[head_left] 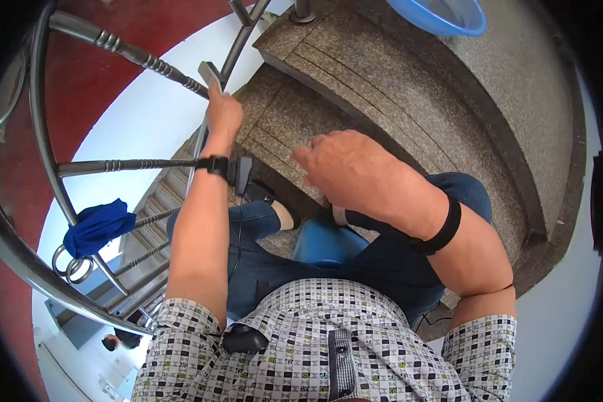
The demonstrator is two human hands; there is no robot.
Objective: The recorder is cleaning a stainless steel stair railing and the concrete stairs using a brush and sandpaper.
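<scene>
My left hand [225,114] reaches out to the metal stair railing [157,63]. Its fingers are closed around a flat, pale grey piece with a dark edge [210,74], held against the lower rail; its exact kind is unclear. A black strap with a small box-like device [244,175] sits on that wrist. Over the stone steps [301,110], my right hand [345,164] hovers with its fingers curled in. The back of the hand hides whatever those fingers may hold. A black band [447,228] circles the right forearm.
A blue basin [442,17] stands on a higher step. Between my legs is a blue plastic stool or bucket [328,241]. A dark blue cloth [100,226] hangs on the railing at left. Further down the stairwell, a person [124,340] is visible beyond the bars.
</scene>
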